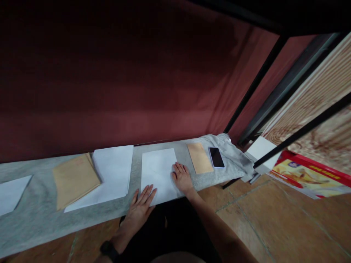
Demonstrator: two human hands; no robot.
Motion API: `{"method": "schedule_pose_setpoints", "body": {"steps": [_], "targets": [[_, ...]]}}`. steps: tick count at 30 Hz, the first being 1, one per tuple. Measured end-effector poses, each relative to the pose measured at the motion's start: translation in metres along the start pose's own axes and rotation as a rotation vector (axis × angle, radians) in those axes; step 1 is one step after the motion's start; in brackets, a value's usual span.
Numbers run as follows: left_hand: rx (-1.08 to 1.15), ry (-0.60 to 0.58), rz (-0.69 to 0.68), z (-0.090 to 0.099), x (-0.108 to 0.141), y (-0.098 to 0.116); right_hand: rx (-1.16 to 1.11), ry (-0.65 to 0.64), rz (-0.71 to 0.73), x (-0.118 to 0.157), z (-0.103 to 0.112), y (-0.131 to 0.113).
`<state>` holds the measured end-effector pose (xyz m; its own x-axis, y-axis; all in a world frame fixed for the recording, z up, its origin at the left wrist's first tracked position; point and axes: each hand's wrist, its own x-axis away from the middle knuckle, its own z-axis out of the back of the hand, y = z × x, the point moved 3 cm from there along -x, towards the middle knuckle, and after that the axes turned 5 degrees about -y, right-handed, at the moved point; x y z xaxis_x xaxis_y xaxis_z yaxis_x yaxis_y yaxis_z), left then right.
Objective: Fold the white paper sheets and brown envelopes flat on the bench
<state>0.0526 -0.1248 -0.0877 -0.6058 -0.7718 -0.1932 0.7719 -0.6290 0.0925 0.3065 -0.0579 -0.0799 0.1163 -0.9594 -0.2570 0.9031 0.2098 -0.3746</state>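
Observation:
A sheet of white paper (157,168) lies flat on the narrow grey-covered table (41,226) in front of me. My left hand (141,204) rests on its near left corner with the fingers stretched out. On the right edge of the same sheet lies my right hand (182,178), palm down, fingers extended. Neither hand grips anything. Just right of the sheet is a brown envelope (199,157), and beside that a phone (216,157) with a dark screen. To the left, brown paper envelopes (75,179) overlap a stack of white paper (116,168).
Another white sheet (12,193) lies at the table's far left. A dark red wall (123,91) rises behind the table. Black metal bars (255,84) slant down at the right, near a white box (261,151) and a red and yellow carton (312,175). Tiles (296,226) cover the floor.

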Motion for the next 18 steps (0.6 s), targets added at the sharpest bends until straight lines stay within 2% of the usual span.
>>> {"method": "schedule_pose_setpoints", "body": {"steps": [5,12,15,18], "targets": [[0.098,-0.043,0.003,0.012,-0.005,-0.012,-0.146,0.004,0.022,0.011,0.007,0.009],[0.308,0.009,-0.019,0.04,0.017,-0.002,-0.413,-0.093,0.107,0.045,0.032,0.023],[0.427,-0.025,0.022,0.05,0.028,0.002,-0.408,-0.146,0.109,0.06,0.041,0.022],[0.572,-0.058,0.128,0.055,0.031,0.002,-0.347,-0.155,0.083,0.069,0.045,0.017]]}}
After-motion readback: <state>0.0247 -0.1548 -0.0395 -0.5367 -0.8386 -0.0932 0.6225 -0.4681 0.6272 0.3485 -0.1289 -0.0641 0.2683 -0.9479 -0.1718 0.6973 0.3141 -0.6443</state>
